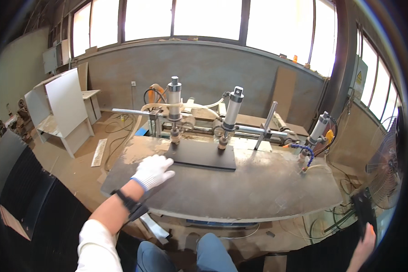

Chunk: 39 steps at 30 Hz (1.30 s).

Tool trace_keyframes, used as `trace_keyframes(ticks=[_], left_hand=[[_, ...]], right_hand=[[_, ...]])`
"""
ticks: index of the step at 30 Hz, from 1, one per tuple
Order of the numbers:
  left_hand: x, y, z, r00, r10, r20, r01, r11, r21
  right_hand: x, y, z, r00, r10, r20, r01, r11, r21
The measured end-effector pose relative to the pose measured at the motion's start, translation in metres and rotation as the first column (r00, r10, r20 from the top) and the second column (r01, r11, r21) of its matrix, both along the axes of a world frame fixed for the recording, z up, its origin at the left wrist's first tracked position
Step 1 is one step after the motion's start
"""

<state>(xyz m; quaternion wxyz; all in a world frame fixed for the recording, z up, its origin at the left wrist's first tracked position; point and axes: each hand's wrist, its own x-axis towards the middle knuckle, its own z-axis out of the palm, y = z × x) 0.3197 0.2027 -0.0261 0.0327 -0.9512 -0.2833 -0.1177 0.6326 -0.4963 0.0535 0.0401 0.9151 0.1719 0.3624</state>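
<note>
A flat black board lies on the work table, beneath the lower ends of two upright air cylinders, the left cylinder and the middle cylinder. My left hand, in a white knit glove, is at the board's front left corner with fingers stretched out and thumb apart; whether it touches the board I cannot tell. Far off at the lower right, my bare right hand has its fingers around the lower end of a narrow black board. Part of that grip is hidden.
The grey table has a curved front edge. At its right end stands a third cylinder with a blue hose. A fan is at the right. Stacked black panels stand at the left, near a white cabinet.
</note>
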Motion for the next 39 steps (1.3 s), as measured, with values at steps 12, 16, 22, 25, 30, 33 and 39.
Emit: trace_keyframes(ticks=[12, 16, 22, 25, 30, 33, 39], left_hand=[[0.065, 0.019, -0.033, 0.987, 0.149, 0.056, -0.145, 0.987, -0.07], [-0.002, -0.043, -0.031, 0.998, 0.057, 0.017, -0.056, 0.998, -0.015], [-0.143, -0.1, -0.019, 0.967, 0.229, -0.114, -0.205, 0.96, 0.193], [-0.198, -0.116, 0.007, 0.947, 0.259, -0.188, -0.187, 0.925, 0.332], [-0.272, -0.165, 0.065, 0.883, 0.447, -0.142, -0.276, 0.741, 0.612], [-0.312, -0.19, 0.09, 0.776, 0.63, -0.029, -0.469, 0.607, 0.642], [-0.388, -0.199, 0.076, 0.425, 0.905, -0.008, -0.711, 0.339, 0.615]], right_hand=[[0.0, 0.45, -0.046, 0.341, 0.936, -0.091, -0.918, 0.353, 0.181], [-0.006, 0.535, -0.09, 0.248, 0.951, -0.184, -0.943, 0.281, 0.181], [0.002, 0.592, -0.151, 0.15, 0.928, -0.341, -0.962, 0.216, 0.166], [0.001, 0.62, -0.165, 0.166, 0.909, -0.382, -0.955, 0.245, 0.169], [-0.018, 0.655, -0.171, 0.085, 0.921, -0.379, -0.964, 0.172, 0.202], [-0.025, 0.656, -0.17, 0.164, 0.873, -0.46, -0.943, 0.276, 0.187], [-0.057, 0.62, -0.138, 0.108, 0.907, -0.408, -0.932, 0.235, 0.277]])
